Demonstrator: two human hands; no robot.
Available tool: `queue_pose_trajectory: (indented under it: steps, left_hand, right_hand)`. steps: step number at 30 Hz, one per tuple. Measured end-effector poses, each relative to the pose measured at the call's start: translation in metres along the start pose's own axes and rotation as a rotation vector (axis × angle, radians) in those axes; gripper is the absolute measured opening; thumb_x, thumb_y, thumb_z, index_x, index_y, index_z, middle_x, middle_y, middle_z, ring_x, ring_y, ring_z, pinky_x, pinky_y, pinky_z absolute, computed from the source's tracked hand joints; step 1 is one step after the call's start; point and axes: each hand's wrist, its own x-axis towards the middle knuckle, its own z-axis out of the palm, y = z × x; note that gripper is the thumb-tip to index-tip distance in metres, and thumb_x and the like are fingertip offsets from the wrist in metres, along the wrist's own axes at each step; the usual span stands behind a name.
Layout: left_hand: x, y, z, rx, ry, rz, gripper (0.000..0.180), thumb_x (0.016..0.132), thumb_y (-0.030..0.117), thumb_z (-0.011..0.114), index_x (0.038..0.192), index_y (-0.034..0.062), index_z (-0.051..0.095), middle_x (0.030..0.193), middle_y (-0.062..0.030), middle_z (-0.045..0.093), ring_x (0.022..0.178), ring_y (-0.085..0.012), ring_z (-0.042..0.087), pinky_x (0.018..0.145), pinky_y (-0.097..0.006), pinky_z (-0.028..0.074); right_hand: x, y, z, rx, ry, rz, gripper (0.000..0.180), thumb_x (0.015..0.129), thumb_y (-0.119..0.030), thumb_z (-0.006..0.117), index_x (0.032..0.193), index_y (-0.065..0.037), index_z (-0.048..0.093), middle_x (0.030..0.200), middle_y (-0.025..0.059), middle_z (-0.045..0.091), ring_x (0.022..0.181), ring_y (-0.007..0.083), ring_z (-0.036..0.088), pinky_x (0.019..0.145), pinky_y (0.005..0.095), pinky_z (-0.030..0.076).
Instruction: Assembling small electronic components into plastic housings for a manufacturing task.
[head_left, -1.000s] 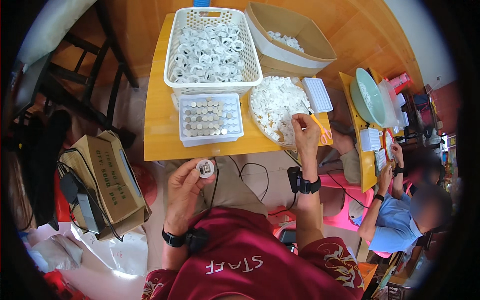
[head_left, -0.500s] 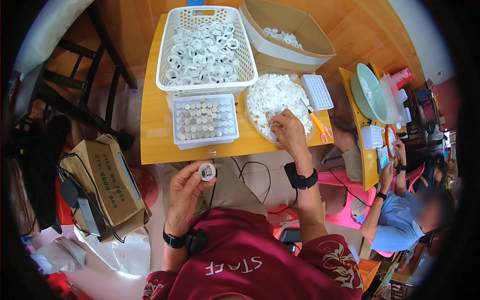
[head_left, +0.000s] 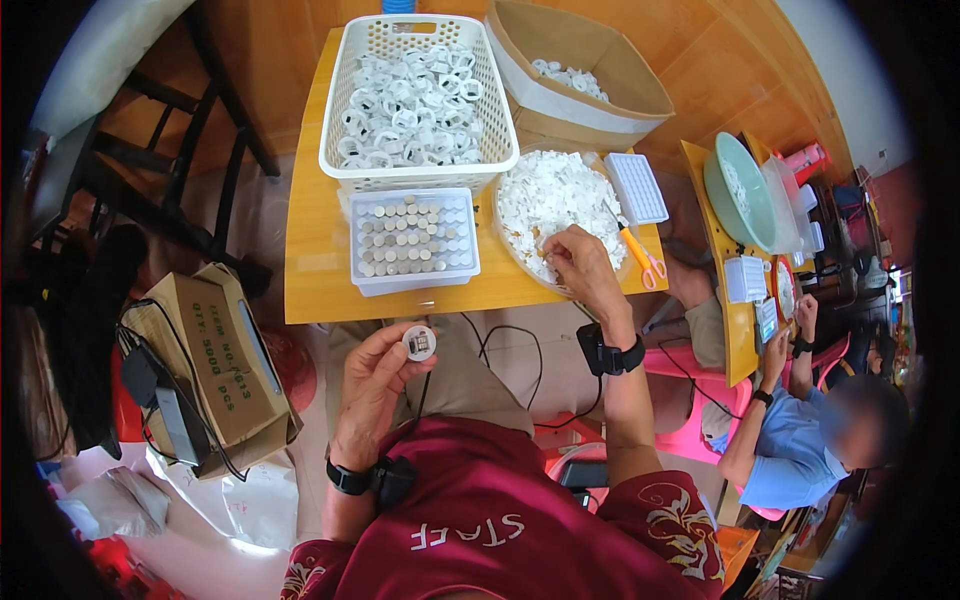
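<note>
Between the thumb and fingers of my left hand (head_left: 370, 385) is a small round white plastic housing (head_left: 420, 343), held in front of the table's near edge. Its face is turned up and shows a squarish recess with dark and metallic parts. My right hand (head_left: 588, 270) reaches over the near side of a round clear dish, its fingertips pinched together among small white plastic pieces (head_left: 558, 195) heaped there. Whatever the pinch may hold is hidden. Left of the dish, a white tray (head_left: 415, 285) carries rows of silver button cells (head_left: 403, 240).
Behind the tray stands a white basket (head_left: 335, 165) full of round white housings. A cardboard box (head_left: 590, 110) holds more. Orange-handled scissors (head_left: 640, 255) lie beside the dish, near a white grid tray (head_left: 636, 187). At right, a co-worker in blue (head_left: 790, 440) sits at another table.
My right hand shifts slightly right and down, staying pinched at the dish. The left hand keeps its grip on the housing, almost unmoved. The co-worker's hands have moved a little.
</note>
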Motion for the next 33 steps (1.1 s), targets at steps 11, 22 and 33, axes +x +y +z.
queue_pose_trajectory:
  steps: [11, 22, 33]
  left_hand:
    - [-0.005, -0.001, 0.001, 0.008, 0.000, -0.009, 0.028, 0.088, 0.014, 0.052, 0.111, -0.0024, 0.053, 0.104, -0.0190, 0.059, 0.085, -0.0191, 0.061, 0.076, -0.028, 0.052]
    - [-0.001, -0.001, -0.001, -0.004, -0.009, -0.007, 0.027, 0.088, 0.012, 0.051, 0.111, -0.0027, 0.053, 0.104, -0.0176, 0.059, 0.087, -0.0199, 0.061, 0.076, -0.028, 0.052]
    - [-0.018, 0.013, -0.026, -0.028, -0.008, -0.053, 0.027, 0.088, 0.010, 0.051, 0.112, -0.0020, 0.053, 0.103, -0.0088, 0.059, 0.090, -0.0146, 0.058, 0.079, -0.028, 0.050]
  right_hand:
    - [-0.003, -0.002, -0.006, -0.062, 0.204, -0.039, 0.006, 0.076, -0.001, 0.058, 0.082, -0.001, 0.056, 0.067, 0.0117, 0.052, 0.059, 0.0242, 0.054, 0.055, 0.0317, 0.042]
    - [-0.001, -0.009, -0.007, 0.559, 0.200, 0.277, 0.009, 0.080, -0.002, 0.058, 0.087, 0.003, 0.057, 0.067, 0.0050, 0.059, 0.057, 0.0110, 0.060, 0.051, 0.0207, 0.047]
    - [-0.043, -0.131, 0.038, 0.961, -0.244, 0.239, 0.015, 0.085, -0.002, 0.054, 0.098, 0.003, 0.056, 0.084, 0.0074, 0.062, 0.075, 0.0145, 0.063, 0.062, 0.0221, 0.049]
